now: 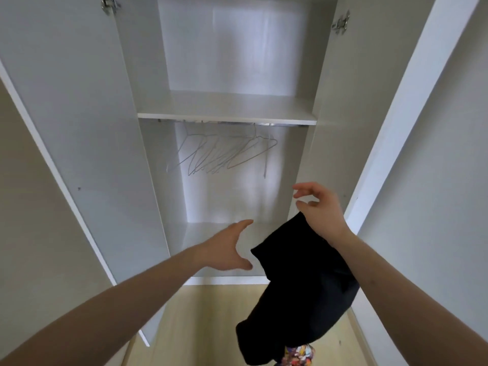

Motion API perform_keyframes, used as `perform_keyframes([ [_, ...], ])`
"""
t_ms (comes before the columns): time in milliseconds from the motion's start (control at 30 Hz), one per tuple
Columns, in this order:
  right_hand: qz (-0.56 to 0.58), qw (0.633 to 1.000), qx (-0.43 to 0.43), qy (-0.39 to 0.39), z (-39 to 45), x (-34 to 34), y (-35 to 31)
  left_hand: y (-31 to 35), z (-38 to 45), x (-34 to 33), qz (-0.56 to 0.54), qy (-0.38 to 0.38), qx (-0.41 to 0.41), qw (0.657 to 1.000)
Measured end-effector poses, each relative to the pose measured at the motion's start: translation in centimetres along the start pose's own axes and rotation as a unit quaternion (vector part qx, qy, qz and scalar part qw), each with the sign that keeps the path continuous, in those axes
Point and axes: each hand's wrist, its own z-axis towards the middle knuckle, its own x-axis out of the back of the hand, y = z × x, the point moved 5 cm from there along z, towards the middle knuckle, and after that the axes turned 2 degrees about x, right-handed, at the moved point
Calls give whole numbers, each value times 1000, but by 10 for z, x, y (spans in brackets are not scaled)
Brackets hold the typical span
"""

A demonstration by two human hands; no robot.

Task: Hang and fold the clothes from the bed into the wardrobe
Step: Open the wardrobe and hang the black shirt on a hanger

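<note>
The white wardrobe (227, 116) stands open in front of me. Several bare wire hangers (224, 151) hang bunched on the rail (232, 123) under its shelf. A black garment (298, 291) hangs down from under my right wrist and forearm; how it is held there is hidden. My right hand (319, 207) is raised at the lower right of the hanging space, its fingers loosely curled with nothing between them. My left hand (227, 247) reaches toward the wardrobe's bottom board, fingers straight and thumb spread, touching nothing.
The left door (79, 128) and right door (396, 101) are swung wide on both sides of me. Light wooden floor (200, 326) lies below. Something multicoloured (299, 353) shows under the black garment at the bottom edge.
</note>
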Motion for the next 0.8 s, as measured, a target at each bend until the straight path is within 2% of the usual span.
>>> perform_keyframes([
  [133, 55, 998, 0, -15, 4, -12, -16, -11, 29, -14, 56, 13, -11, 998],
  [267, 57, 997, -4, -45, 14, -23, -17, -46, 54, 6, -18, 71, -20, 997],
  [333, 40, 998, -12, -56, 22, -27, -8, -66, 66, 27, -63, 123, -17, 990],
  [467, -2, 993, -34, -110, 43, -42, 17, -98, 85, 78, -86, 193, 10, 977],
  [533, -46, 988, -57, -138, 56, -53, 36, -108, 94, 109, -112, 232, 0, 966],
  [600, -87, 984, -83, -134, 70, -64, 54, -112, 104, 142, -144, 260, -20, 955],
  [667, -91, 984, -107, -112, 83, -78, 70, -112, 117, 169, -183, 236, -30, 954],
  [800, -86, 987, -116, -67, 113, -105, 90, -116, 138, 195, -189, 87, -22, 978],
])
